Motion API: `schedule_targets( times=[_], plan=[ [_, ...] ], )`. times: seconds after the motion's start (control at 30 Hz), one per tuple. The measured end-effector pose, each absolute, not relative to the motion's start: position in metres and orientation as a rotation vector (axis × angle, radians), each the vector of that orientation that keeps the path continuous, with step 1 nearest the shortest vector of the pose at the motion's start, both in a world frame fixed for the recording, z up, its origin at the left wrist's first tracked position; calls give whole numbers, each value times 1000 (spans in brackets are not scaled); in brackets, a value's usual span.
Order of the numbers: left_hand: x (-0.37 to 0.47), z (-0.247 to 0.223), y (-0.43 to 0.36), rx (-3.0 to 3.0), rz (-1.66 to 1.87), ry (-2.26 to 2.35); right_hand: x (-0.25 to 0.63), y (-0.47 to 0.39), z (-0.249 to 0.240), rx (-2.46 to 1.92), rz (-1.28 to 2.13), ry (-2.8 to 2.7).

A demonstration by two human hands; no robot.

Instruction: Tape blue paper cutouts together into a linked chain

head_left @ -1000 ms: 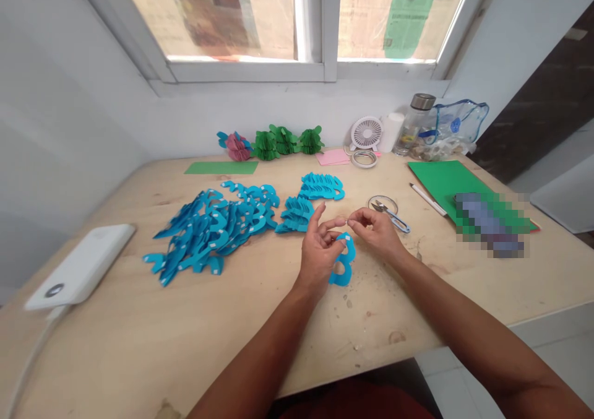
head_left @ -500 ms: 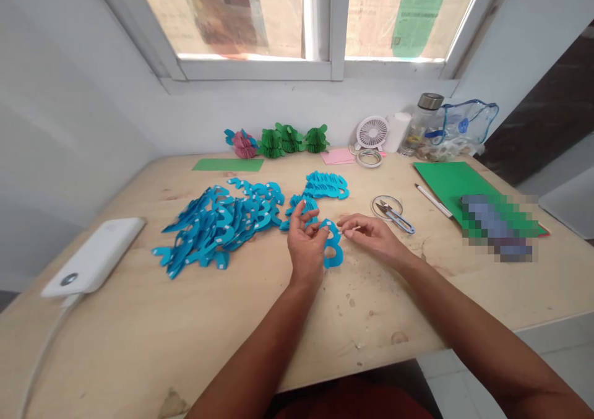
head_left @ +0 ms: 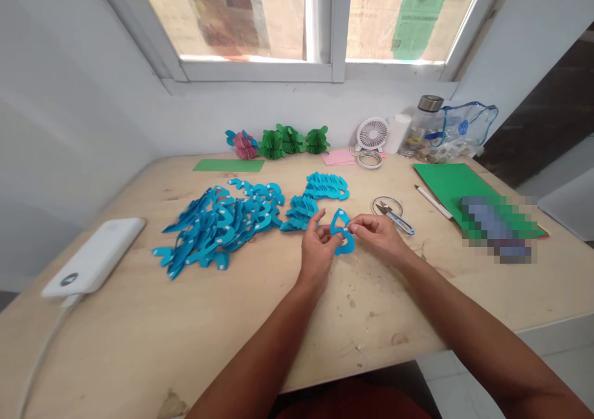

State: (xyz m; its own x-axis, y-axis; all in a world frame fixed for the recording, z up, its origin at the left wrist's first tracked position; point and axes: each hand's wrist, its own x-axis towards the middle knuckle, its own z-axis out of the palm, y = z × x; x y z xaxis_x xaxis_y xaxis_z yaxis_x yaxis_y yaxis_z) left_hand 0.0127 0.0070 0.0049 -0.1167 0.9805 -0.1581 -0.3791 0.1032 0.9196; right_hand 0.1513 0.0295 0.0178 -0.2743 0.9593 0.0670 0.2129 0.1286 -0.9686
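Note:
A blue paper cutout [head_left: 344, 246] with openings in it is held upright above the wooden table. My left hand [head_left: 318, 249] grips its left side between thumb and fingers. The fingertips of my right hand [head_left: 377, 234] are pinched at its right edge, near a small white patch. Just behind my left hand sits a small folded blue paper stack [head_left: 301, 212], with another blue stack [head_left: 326, 185] beyond it. To the left spreads a large heap of blue cutouts [head_left: 223, 221] with small white patches.
Scissors [head_left: 395, 216] lie by a tape ring right of my hands. Farther right are a pencil [head_left: 433, 201] and green sheets [head_left: 445, 181]. A white power bank [head_left: 97, 255] lies left. Green paper figures [head_left: 291, 139], a fan [head_left: 372, 133] and a bottle [head_left: 419, 125] stand behind.
Both hands have moved slightly right with the blue cutout. My right fingertips now meet its edge, and the folded stack behind my left hand is more visible.

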Motion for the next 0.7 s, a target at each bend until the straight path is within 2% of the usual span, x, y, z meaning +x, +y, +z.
schedule_targets(
  times=[0.7],
  plan=[
    [13,3,6,858,1531,1143,145,26,18,-1133,1059,-1787]
  ],
)
